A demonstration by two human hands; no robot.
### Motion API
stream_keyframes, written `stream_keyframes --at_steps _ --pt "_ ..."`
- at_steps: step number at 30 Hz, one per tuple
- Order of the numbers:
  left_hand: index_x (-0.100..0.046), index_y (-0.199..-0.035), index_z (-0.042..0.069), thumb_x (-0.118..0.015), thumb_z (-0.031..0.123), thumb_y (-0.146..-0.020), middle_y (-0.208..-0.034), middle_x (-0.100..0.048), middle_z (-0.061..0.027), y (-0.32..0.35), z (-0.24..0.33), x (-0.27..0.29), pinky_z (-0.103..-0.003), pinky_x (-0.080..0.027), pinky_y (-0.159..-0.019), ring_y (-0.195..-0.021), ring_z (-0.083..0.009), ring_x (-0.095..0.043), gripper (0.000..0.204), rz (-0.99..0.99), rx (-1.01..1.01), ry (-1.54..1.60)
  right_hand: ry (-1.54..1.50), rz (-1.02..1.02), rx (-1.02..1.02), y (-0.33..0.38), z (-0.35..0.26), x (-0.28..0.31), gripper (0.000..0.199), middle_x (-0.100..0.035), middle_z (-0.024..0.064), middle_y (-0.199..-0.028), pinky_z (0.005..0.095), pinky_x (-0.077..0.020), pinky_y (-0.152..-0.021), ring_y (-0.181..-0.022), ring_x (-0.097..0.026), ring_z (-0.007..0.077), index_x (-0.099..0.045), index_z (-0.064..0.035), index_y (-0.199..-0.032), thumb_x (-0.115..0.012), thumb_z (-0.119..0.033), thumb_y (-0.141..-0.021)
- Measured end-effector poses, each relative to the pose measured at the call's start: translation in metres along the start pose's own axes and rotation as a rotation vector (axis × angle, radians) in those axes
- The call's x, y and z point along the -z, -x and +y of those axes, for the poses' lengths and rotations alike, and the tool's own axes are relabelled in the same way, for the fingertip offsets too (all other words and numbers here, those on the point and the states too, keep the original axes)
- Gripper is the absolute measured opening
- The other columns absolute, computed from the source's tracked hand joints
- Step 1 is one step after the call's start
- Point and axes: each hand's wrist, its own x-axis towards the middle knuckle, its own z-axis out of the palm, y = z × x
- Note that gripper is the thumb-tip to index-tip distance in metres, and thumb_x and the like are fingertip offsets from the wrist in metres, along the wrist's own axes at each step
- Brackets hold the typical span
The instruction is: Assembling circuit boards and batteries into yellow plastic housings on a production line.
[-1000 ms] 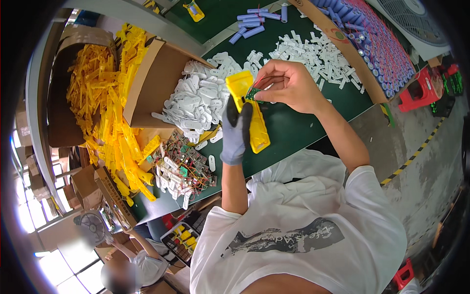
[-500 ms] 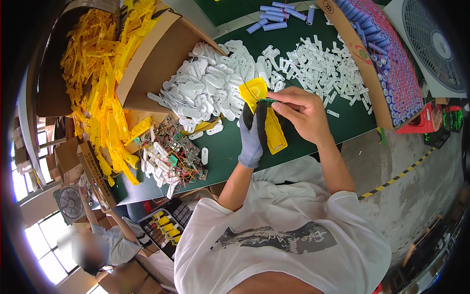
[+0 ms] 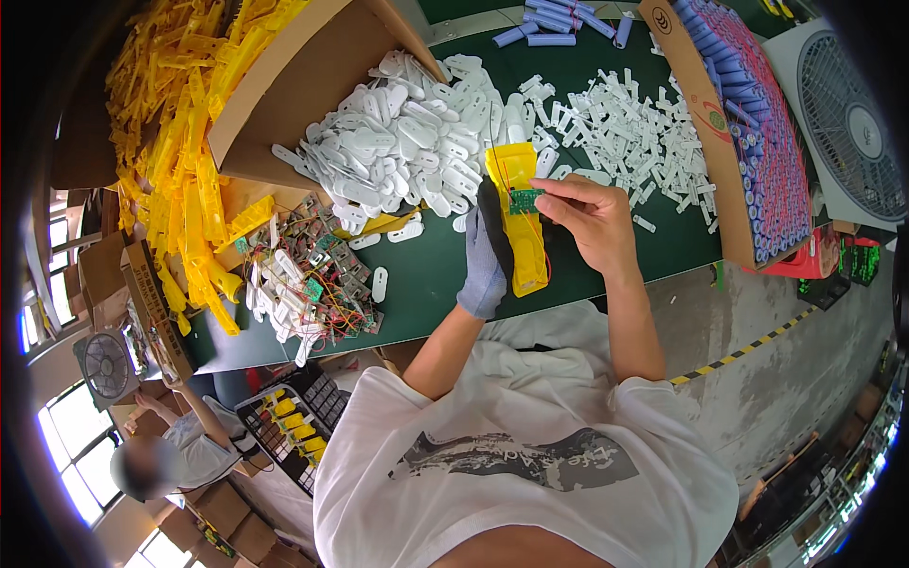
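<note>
My left hand (image 3: 487, 256), in a grey and black glove, is closed around the left side of a long yellow plastic shell (image 3: 528, 256), its hollow side facing up. Between the thumb and fingers of my bare right hand (image 3: 592, 213) is a small green circuit board (image 3: 524, 201), held over the middle of the shell. Thin red and dark wires run from the board along the shell. Beyond my hands lies a heap of white oval plastic covers (image 3: 407, 133). Right of that heap are many small white plastic parts (image 3: 625, 133).
At the left are piled yellow shells (image 3: 180, 114) and an open cardboard box (image 3: 284, 85). Wired circuit boards (image 3: 327, 270) lie near the table edge. Blue cylindrical cells (image 3: 559, 21) lie at the back; a carton of cells (image 3: 772, 180) stands right, beside a fan (image 3: 847, 118). Another person (image 3: 189, 454) works lower left.
The green board has turned so its face shows, and it has come down over the shell's middle. My left fingers no longer cover the shell's centre. The whole view has shifted slightly.
</note>
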Motion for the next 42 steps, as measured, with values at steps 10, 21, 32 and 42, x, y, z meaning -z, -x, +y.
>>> stream_keyframes --at_steps 10,21,32,42 --pt "-0.057 -0.104 0.002 -0.04 0.04 -0.101 -0.082 -0.064 -0.0092 -0.003 -0.005 0.006 -0.027 -0.051 -0.057 -0.064 -0.0154 -0.063 0.042 -0.01 -0.024 -0.042 -0.111 0.012 -0.052 -0.001 0.003 0.002 0.022 -0.061 0.0016 -0.076 0.0182 -0.0402 -0.06 -0.066 -0.051 0.0049 -0.07 -0.0004 -0.105 -0.069 -0.001 -0.083" --pt "-0.058 -0.101 0.0 -0.042 0.037 -0.101 -0.078 -0.063 -0.0082 0.0 -0.002 0.004 -0.026 -0.049 -0.056 -0.061 -0.0135 -0.061 0.04 -0.056 -0.093 -0.181 0.004 0.063 0.006 0.01 0.005 0.004 0.021 -0.059 -0.0006 -0.072 0.0171 -0.0351 -0.055 -0.062 -0.046 0.0025 -0.071 -0.0016 -0.103 -0.07 -0.002 -0.082" --pt "-0.056 -0.103 0.001 -0.042 0.032 -0.101 -0.08 -0.063 -0.008 0.006 0.002 0.003 -0.026 -0.047 -0.054 -0.062 -0.0126 -0.061 0.035 -0.1 0.014 -0.047 -0.113 0.093 -0.009 0.01 0.006 0.003 0.022 -0.065 0.0039 -0.077 0.0168 -0.0432 -0.061 -0.069 -0.056 0.0041 -0.071 0.0003 -0.103 -0.07 0.002 -0.081" --pt "-0.054 -0.107 0.0 -0.042 0.03 -0.1 -0.081 -0.063 -0.0092 0.002 0.008 0.0 -0.027 -0.051 -0.059 -0.067 -0.0161 -0.065 0.033 -0.073 0.017 -0.034 -0.277 0.343 0.022 0.01 0.003 -0.005 0.016 -0.067 0.0039 -0.085 0.018 -0.0469 -0.066 -0.076 -0.061 0.0063 -0.069 0.0001 -0.102 -0.065 -0.006 -0.088"
